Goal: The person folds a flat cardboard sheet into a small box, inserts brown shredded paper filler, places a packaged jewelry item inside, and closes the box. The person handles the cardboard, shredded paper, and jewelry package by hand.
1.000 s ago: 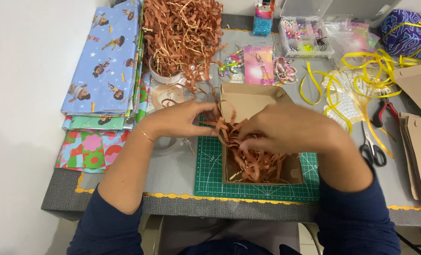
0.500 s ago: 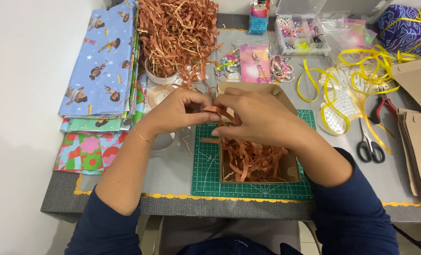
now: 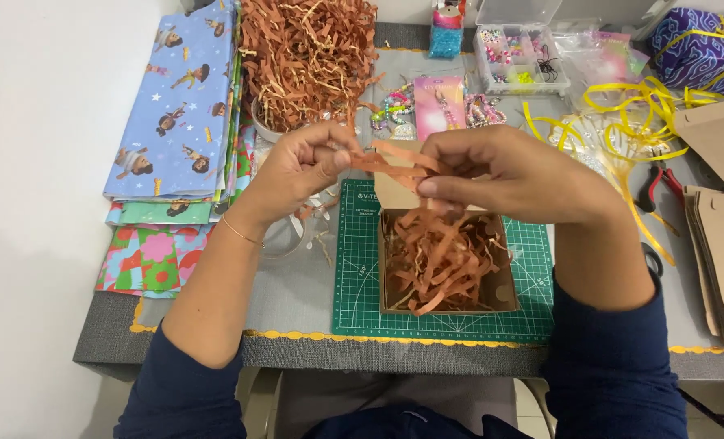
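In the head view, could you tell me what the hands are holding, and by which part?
Both hands, left hand and right hand, pinch brown paper shreds by their upper ends, above the cardboard box.

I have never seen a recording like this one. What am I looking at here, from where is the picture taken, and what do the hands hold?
There is no machine here. A person works with two bare hands, and one camera worn on the head looks down at them, so you see the table as that person sees it.

The left hand and the right hand are raised above the table, and together they pinch a few brown paper shreds between the fingertips.

Below them an open cardboard box, partly filled with the same shreds, stands on a green cutting mat. A big heap of shreds lies behind. On the left are folded patterned papers. On the right lie yellow ribbon, pliers and flat cardboard pieces.
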